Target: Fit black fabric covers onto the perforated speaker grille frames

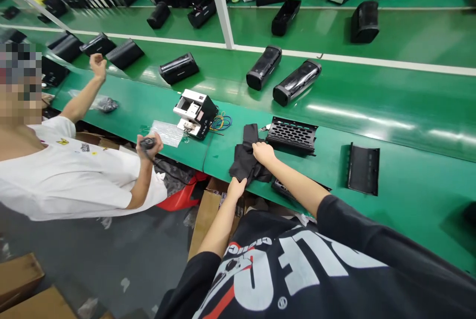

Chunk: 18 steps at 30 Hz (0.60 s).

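Observation:
A loose pile of black cloth pieces point(243, 156) lies at the near edge of the green bench. My left hand point(237, 188) pinches the cloth's lower edge. Above and to the right of it, my right hand point(263, 153) is closed on the cloth's right side; its fingertips are partly hidden. Just beyond my right hand is a black perforated speaker grille point(292, 135), with a small wired part point(266, 127) at its left end. Under my right forearm, a second perforated grille point(284, 189) is partly covered.
A curved black panel point(363, 169) lies to the right. Black cylindrical speakers point(297, 82) sit along the green conveyor. To the left stands a white-and-black machine point(196, 113) with coiled cables point(222, 121). A co-worker in a white shirt point(92, 180) holds a corded black tool point(148, 144).

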Each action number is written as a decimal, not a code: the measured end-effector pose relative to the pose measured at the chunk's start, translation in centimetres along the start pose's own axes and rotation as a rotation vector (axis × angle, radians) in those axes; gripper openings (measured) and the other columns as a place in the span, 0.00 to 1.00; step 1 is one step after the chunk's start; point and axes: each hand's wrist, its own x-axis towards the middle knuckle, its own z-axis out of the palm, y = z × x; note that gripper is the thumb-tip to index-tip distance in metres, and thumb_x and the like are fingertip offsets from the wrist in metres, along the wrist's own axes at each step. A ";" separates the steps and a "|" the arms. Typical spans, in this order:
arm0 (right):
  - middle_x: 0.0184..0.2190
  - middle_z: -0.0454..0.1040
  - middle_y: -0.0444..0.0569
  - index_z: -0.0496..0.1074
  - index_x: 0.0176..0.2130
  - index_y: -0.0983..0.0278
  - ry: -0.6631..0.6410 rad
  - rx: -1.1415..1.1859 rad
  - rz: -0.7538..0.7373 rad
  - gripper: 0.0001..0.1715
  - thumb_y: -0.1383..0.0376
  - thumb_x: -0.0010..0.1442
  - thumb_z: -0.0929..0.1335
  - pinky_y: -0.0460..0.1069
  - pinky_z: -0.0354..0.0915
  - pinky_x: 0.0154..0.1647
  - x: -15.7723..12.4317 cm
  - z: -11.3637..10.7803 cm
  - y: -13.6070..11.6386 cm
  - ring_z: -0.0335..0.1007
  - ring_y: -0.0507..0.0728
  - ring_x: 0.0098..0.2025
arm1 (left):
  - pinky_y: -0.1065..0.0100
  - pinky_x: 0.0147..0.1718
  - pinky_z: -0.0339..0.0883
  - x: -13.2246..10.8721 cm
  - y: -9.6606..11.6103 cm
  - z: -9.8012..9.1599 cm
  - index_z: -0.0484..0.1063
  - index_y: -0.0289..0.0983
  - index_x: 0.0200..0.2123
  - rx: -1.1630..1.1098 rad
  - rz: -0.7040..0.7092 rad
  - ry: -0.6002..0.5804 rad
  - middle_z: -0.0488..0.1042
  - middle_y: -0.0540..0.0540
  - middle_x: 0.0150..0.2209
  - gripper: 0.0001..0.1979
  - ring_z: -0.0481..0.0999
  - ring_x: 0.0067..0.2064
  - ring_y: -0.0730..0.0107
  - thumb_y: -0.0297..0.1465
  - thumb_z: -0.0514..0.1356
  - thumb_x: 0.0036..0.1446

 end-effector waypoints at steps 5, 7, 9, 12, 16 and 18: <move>0.40 0.72 0.56 0.65 0.47 0.67 0.120 0.145 0.071 0.19 0.65 0.61 0.54 0.50 0.61 0.40 -0.1 -2.6 0.6 0.68 0.59 0.41 | 0.65 0.42 0.63 0.1 1.8 0.6 0.66 0.38 0.22 0.267 0.093 0.009 0.74 0.38 0.37 0.12 0.66 0.51 0.52 0.25 0.66 0.34; 0.42 0.72 0.53 0.64 0.48 0.66 0.170 0.202 0.061 0.20 0.64 0.61 0.54 0.48 0.61 0.41 -1.0 -4.3 1.2 0.67 0.56 0.42 | 0.62 0.37 0.65 -0.1 3.0 -0.2 0.66 0.38 0.20 0.348 0.074 -0.021 0.75 0.39 0.29 0.12 0.71 0.44 0.50 0.26 0.68 0.31; 0.41 0.72 0.51 0.67 0.45 0.66 0.204 0.367 -0.011 0.18 0.64 0.60 0.55 0.46 0.61 0.42 -2.5 -6.3 2.3 0.67 0.54 0.42 | 0.60 0.33 0.66 -0.6 4.6 -1.3 0.64 0.37 0.16 0.413 0.050 -0.048 0.73 0.39 0.22 0.15 0.74 0.37 0.47 0.26 0.70 0.27; 0.34 0.74 0.49 0.70 0.36 0.67 0.157 0.846 -0.172 0.13 0.63 0.55 0.61 0.48 0.62 0.40 -5.6 -9.5 4.2 0.68 0.54 0.37 | 0.62 0.35 0.66 -2.2 7.3 -1.7 0.67 0.36 0.17 0.419 0.116 -0.089 0.74 0.38 0.26 0.14 0.73 0.40 0.50 0.30 0.70 0.27; 0.26 0.73 0.45 0.71 0.31 0.66 0.030 1.385 -0.142 0.12 0.60 0.47 0.68 0.47 0.64 0.32 -10.1 -12.8 5.6 0.68 0.51 0.28 | 0.64 0.42 0.64 -5.9 9.9 2.5 0.71 0.38 0.38 -0.027 0.267 -0.530 0.73 0.41 0.43 0.16 0.69 0.48 0.58 0.37 0.63 0.44; 0.24 0.72 0.44 0.71 0.30 0.66 0.031 1.535 -0.078 0.14 0.59 0.44 0.70 0.46 0.63 0.28 -12.1 -13.7 5.9 0.68 0.51 0.25 | 0.62 0.43 0.64 -8.1 10.4 5.4 0.69 0.36 0.40 -0.227 0.202 -0.805 0.73 0.40 0.42 0.17 0.70 0.47 0.57 0.36 0.62 0.46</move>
